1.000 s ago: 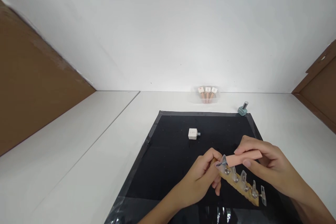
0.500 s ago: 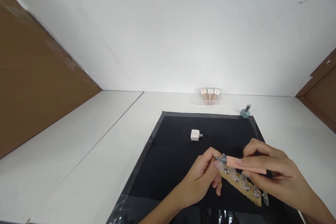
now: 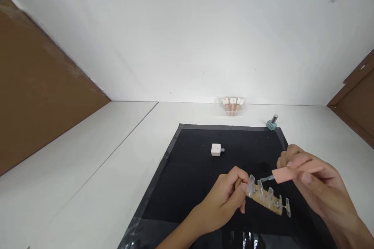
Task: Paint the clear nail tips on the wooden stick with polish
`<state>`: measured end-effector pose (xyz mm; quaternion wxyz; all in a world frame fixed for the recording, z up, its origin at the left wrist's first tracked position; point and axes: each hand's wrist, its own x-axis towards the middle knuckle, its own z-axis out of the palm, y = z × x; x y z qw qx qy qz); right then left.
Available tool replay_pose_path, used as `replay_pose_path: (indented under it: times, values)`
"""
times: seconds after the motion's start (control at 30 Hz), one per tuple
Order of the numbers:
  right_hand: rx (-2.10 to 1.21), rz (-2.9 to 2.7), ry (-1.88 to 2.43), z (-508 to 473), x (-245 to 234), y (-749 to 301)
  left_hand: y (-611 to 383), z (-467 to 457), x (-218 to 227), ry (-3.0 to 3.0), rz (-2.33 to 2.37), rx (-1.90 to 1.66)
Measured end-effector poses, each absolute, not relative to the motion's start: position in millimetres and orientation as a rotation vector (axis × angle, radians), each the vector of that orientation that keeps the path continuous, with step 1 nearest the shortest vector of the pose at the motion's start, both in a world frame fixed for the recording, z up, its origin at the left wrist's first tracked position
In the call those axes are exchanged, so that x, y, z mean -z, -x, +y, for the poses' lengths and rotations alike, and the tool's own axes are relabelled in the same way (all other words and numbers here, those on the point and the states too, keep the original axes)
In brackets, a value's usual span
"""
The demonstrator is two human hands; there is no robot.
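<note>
My left hand (image 3: 220, 200) pinches the left end of a tan, cork-like strip (image 3: 264, 199). A row of several clear false nail tips (image 3: 260, 189) stands on the strip on small metal posts. In my right hand (image 3: 324, 192) is a nail polish brush with a long peach handle (image 3: 288, 174). Its grey-coated bristles (image 3: 267, 178) point left, right by the second nail tip from the left; whether they touch it I cannot tell. Beyond my hands, a small white square bottle (image 3: 216, 149) with a grey neck lies on its side.
A black mat (image 3: 189, 186) with taped edges covers the white table (image 3: 122, 171). At its far right corner sits a teal bottle (image 3: 271, 125) with a silver cap. A clear box (image 3: 217, 109) with three peach-capped bottles stands by the back wall. Brown panels flank both sides.
My right hand has moved right and turned, drawing the brush from the leftmost nail tip towards the second. The strip has tilted slightly in my left hand.
</note>
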<state>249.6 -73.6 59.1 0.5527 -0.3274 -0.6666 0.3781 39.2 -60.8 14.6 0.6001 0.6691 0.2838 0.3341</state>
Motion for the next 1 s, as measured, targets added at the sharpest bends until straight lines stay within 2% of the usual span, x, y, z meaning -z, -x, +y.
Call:
replay_pose_path:
  times: [0.4,1.0]
  values:
    - [-0.849,-1.822,0.873,-79.0,-74.6,-243.8,-42.1,-60.2,-16.1,-1.739,0.63,-0.711]
    - [-0.81,-1.884,0.856,-74.7,-75.4,-246.6,-45.7,-56.3,-19.9,-1.908,0.644,-0.712]
